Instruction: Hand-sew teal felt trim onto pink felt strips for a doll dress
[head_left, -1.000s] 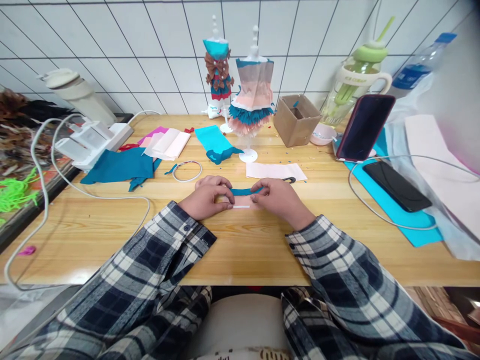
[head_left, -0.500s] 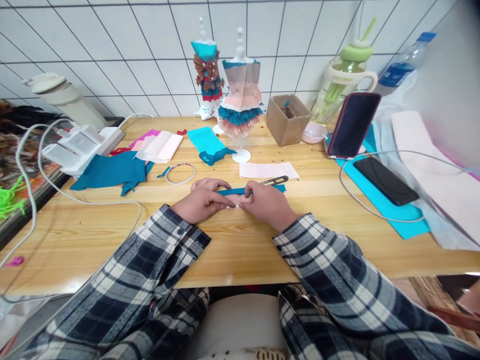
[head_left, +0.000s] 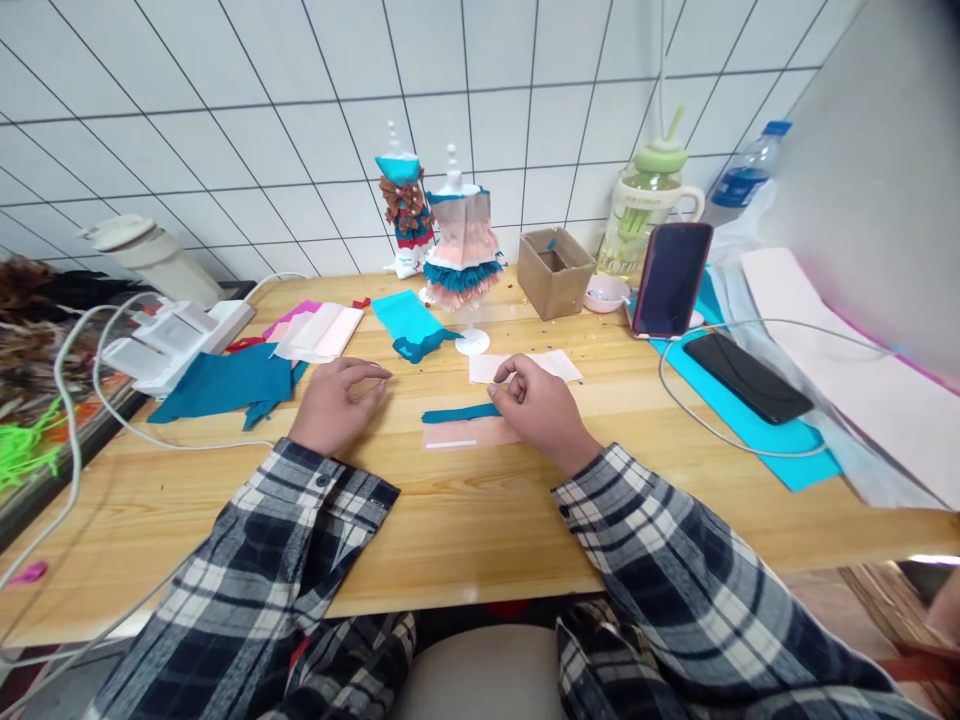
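Blue strip [head_left: 459, 413], laid along pink strip [head_left: 457, 432] on table [head_left: 480, 530], right ends covered by curled right hand [head_left: 541, 408], hold there not determinable, left hand [head_left: 339, 403] set apart leftward, thumb and fingers parted.

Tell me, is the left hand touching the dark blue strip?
Apart. The head view shows wooden tabletop between the left hand and the dark blue strip.

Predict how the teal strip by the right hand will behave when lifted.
The teal strip will likely bend easily, as it looks thin. It may drag the adjoining peach piece along, since their edges appear to meet.
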